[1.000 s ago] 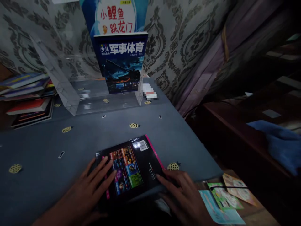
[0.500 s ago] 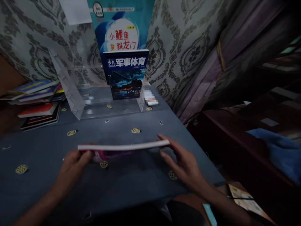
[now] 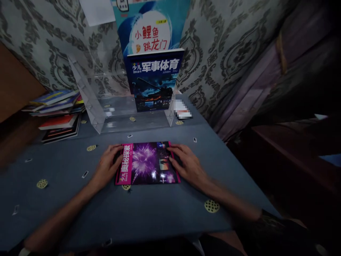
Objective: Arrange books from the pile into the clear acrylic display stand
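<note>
A thin book with a pink and purple cover lies sideways at the middle of the table, cover up, its title strip toward the left. My left hand holds its left edge, thumb at the cover and fingers around the far corner. On the opposite edge, my right hand grips with thumb and fingers resting over the cover's margin. Whether the fingertips reach beneath the book is hidden. Beyond it, a dark blue book stands upright in a clear plastic rack, in front of a taller teal book.
A stack of books sits at the back left of the cloth-covered table. A small blurred item lies right of the rack. Patterned fabric hangs behind, with a mauve curtain on the right.
The pink book was edge-on between my hands; now its cover faces up on the table. The view has shifted, and the rack appears further right.
</note>
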Action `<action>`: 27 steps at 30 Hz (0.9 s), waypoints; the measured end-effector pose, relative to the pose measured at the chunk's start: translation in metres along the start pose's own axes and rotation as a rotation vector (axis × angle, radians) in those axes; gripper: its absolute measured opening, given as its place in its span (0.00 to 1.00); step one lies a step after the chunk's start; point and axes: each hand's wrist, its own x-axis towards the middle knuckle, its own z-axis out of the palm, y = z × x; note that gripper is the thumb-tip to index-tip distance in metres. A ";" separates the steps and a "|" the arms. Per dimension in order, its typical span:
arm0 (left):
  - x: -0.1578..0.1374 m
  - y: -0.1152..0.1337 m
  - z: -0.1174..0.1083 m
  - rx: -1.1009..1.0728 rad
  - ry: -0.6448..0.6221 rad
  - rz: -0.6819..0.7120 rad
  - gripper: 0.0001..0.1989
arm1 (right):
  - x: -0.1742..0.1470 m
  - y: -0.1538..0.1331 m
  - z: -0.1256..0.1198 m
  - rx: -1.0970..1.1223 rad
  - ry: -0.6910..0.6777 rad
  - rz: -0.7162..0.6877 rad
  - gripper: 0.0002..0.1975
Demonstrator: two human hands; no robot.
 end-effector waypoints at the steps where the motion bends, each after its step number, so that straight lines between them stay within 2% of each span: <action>1: -0.001 0.002 0.001 0.042 -0.009 0.033 0.17 | 0.001 0.000 0.001 -0.016 -0.010 -0.019 0.16; 7: -0.004 0.001 0.006 0.376 -0.005 0.150 0.20 | 0.010 0.006 0.004 -0.058 -0.047 -0.054 0.16; 10: -0.002 0.001 0.005 0.459 -0.038 0.190 0.21 | 0.009 0.007 0.004 -0.031 -0.031 -0.054 0.16; 17: 0.011 0.011 0.001 0.532 -0.114 0.268 0.23 | 0.005 0.005 0.005 -0.002 -0.012 -0.046 0.15; 22: 0.018 0.017 0.013 0.523 -0.127 0.347 0.22 | 0.004 0.004 0.006 0.005 -0.008 -0.043 0.16; 27: 0.028 0.029 0.028 0.509 -0.171 0.363 0.22 | 0.004 0.005 0.009 -0.008 -0.010 -0.049 0.15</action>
